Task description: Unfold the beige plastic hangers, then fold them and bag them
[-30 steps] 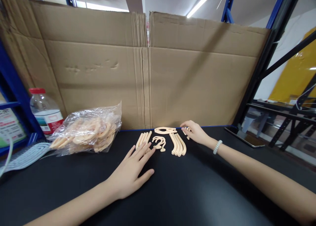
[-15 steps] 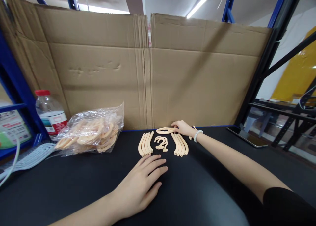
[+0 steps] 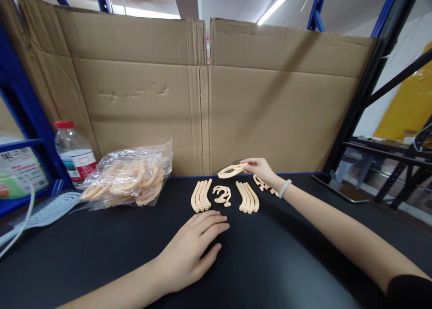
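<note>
My right hand [image 3: 259,168] pinches one end of a pale beige, long oval plastic piece [image 3: 230,171], which looks like a pair of hanger arms, holding it raised near the table's back edge. Below it lie several beige hooks [image 3: 222,195], like hanger hooks, in a small pile. Curved beige bars [image 3: 201,196] form a row to the left of the hooks, and a matching row of curved bars [image 3: 249,197] is on the right. Partly behind my right wrist are more hook pieces [image 3: 261,183]. Palm down, my left hand [image 3: 197,246] rests on the black table with its fingers spread, just in front of the left row.
A clear plastic bag [image 3: 130,176] full of beige parts lies on the left. Beside it are a red-capped bottle [image 3: 74,153] and a pale hairbrush [image 3: 50,216]. Cardboard [image 3: 141,93] walls off the back. A phone-like flat device [image 3: 339,188] lies at the far right.
My right hand has lifted the oval piece off the table, moving slightly up and right. More hook pieces now show by my right wrist. My left hand stays where it was.
</note>
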Motion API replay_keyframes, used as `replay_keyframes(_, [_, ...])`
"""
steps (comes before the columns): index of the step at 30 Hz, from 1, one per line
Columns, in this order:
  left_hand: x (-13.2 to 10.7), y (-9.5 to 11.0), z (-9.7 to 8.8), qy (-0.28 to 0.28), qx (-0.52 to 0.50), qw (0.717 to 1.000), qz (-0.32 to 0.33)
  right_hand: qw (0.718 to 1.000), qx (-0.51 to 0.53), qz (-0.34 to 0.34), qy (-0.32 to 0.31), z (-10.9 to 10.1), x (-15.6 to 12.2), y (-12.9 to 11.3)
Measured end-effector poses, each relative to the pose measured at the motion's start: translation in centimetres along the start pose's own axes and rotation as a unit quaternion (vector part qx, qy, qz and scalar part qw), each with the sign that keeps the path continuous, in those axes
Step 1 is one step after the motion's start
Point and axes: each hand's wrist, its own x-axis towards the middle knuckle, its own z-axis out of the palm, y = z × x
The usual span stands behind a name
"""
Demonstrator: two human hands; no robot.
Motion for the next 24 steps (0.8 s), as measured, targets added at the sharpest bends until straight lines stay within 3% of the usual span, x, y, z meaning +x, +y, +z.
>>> replay_keyframes(4, [0.3,0.1,-0.3,0.112,-0.046,0.991,-0.064,0.998,0.055,-0.024,0.013,-0.3,-4.4,-2.6])
replay_keyframes(8, [0.8,0.7,-0.4,0.201,-0.091,0.965,-0.142,0.995,0.075,-0.06,-0.018,1.3,-9.7,-4.9])
replay_keyframes(11, [0.9,1.1,-0.1,0.2,-0.115,0.958,-0.169,0.989,0.092,-0.103,-0.049,3.0,-12.6,-6.3])
replay_keyframes(14, [0.7,1.2,0.3,0.177,-0.123,0.962,-0.167,0.982,0.136,-0.103,-0.08,4.3,-14.1,-7.3])
replay_keyframes(24, [0.5,1.2,0.2,0.188,-0.167,0.949,-0.188,0.979,0.182,-0.021,-0.092,5.0,-14.7,-6.4])
